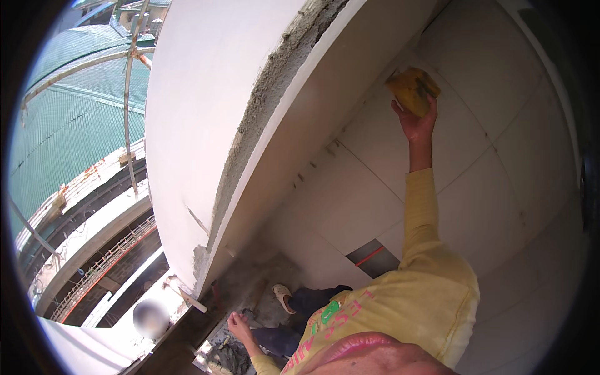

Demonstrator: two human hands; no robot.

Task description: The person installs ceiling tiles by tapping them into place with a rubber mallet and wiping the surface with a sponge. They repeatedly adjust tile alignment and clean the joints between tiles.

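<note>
My right hand reaches far out over the large pale tiles. Its fingers and thumb grip a yellow sponge with dark stains, close to the tiles' edge by the jutting white slab. Lower down on the left, my left hand is small in view, with loosely curled fingers and nothing visible in them. Below it lies a heap of grey mortar. A hammer-like tool with a pale handle rests on the ledge nearby, apart from that hand.
A white slab with a rough mortar edge juts out to the left. A dark rectangular cut-out crossed by a red strip interrupts the tiles. Bamboo-like poles and green corrugated roofs lie outside. My foot stands on dirty concrete.
</note>
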